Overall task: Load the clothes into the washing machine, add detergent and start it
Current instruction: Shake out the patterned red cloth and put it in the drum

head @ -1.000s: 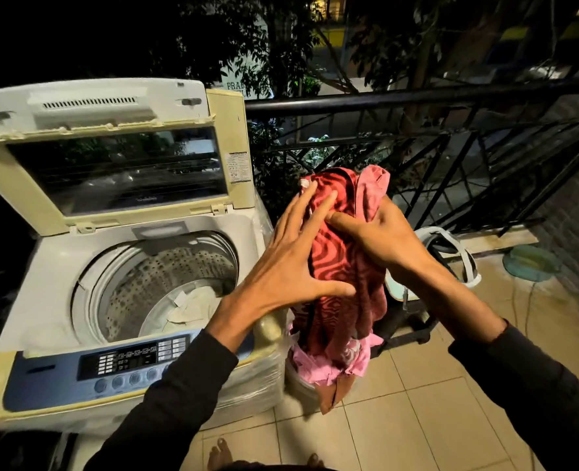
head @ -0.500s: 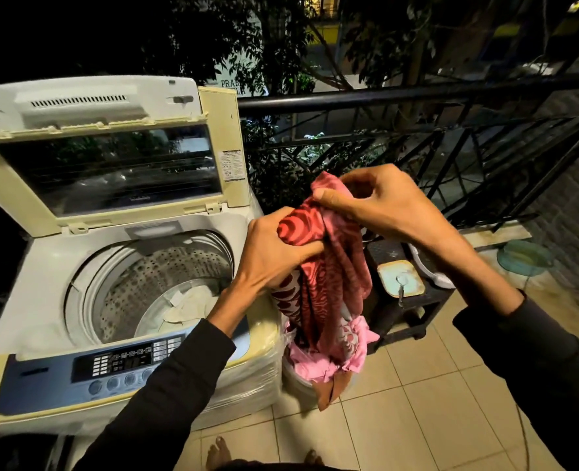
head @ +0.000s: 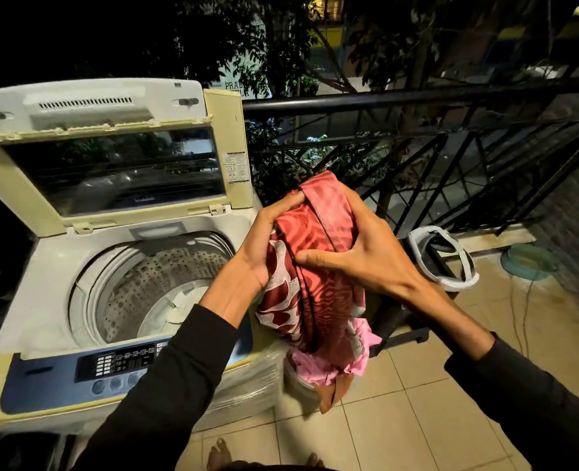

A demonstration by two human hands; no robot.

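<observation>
A bundle of red patterned cloth (head: 318, 266) is held up in the air between both hands, to the right of the washing machine (head: 60, 300) and above the tiled floor (head: 400, 419). The left hand (head: 264, 239) grips the left side of the bundle, fingers curled over its top edge. The right hand (head: 366, 256) clasps the right side, thumb pressed across the front of the cloth and fingers wrapped round the back. A pink garment (head: 318, 368) hangs below the red cloth, with an orange-brown scrap (head: 332, 392) dangling lowest; whether the pink piece is part of the held bundle cannot be told.

The washing machine stands on the left, its lid (head: 111, 154) raised upright at the far side. The drum (head: 152, 287) is open, with pale material (head: 179, 307) lying at the bottom. The blue control panel (head: 77, 379) runs along the near edge, partly hidden by the left sleeve (head: 165, 396).

Beyond the hands, a black railing (head: 417, 96) crosses the far side. A white basket (head: 441, 256) sits to the right, and a green round thing (head: 529, 260) lies on the floor further right.
</observation>
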